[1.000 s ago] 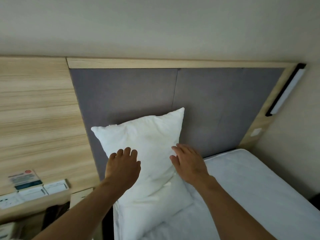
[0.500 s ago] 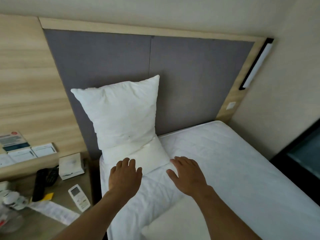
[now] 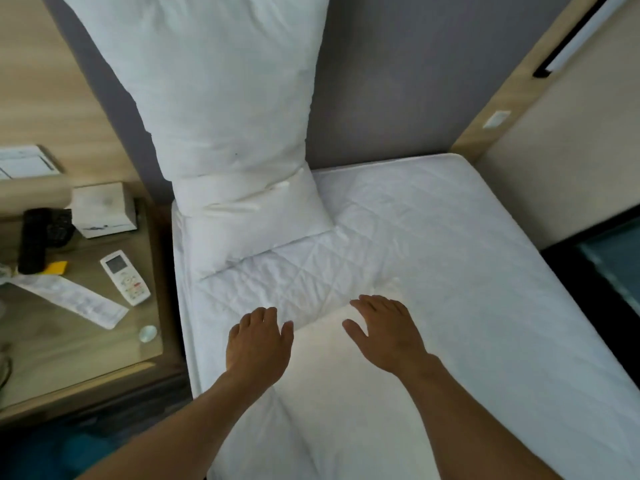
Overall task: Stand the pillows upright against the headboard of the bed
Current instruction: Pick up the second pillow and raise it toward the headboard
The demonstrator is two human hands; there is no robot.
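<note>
One pillow (image 3: 221, 98) upright against headboard (image 3: 398, 81), left side of bed (image 3: 467, 271), its base on folded cushion (image 3: 256, 223). Second pillow (image 3: 332, 375) flat near foot. Left hand (image 3: 258, 344), right hand (image 3: 384, 330) spread, empty, at its top edge. Judged: roughly half done.

Pillow (image 3: 214, 98) upright against headboard (image 3: 398, 81)

White pillow (image 3: 221, 98); grey headboard (image 3: 388, 81); white diamond-quilted mattress cover (image 3: 433, 237); wood-grain nightstand (image 3: 69, 348).
</note>
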